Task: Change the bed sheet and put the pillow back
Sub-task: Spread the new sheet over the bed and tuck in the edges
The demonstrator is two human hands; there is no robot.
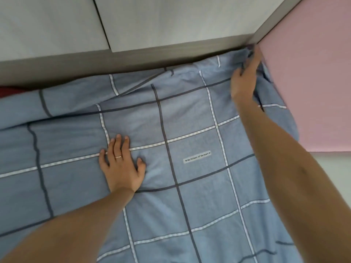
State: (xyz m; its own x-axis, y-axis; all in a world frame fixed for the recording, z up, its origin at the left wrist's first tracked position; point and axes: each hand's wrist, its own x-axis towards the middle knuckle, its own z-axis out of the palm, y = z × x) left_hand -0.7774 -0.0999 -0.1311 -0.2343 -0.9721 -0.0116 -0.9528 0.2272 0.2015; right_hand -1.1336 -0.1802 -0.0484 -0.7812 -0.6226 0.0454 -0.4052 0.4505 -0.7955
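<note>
A blue checked bed sheet point(190, 196) with dark and white grid lines covers the bed and carries a small white label near the middle. My left hand point(122, 165) lies flat on it with fingers spread, a ring on one finger. My right hand point(245, 80) reaches into the far right corner, where its fingers grip the bunched sheet edge between the grey cabinet and the pink wall. No pillow is in view.
A grey cabinet point(76, 31) with closed doors runs along the far side of the bed. A pink wall point(313, 73) borders the right side. A sliver of dark red fabric point(9, 91) shows at the far left.
</note>
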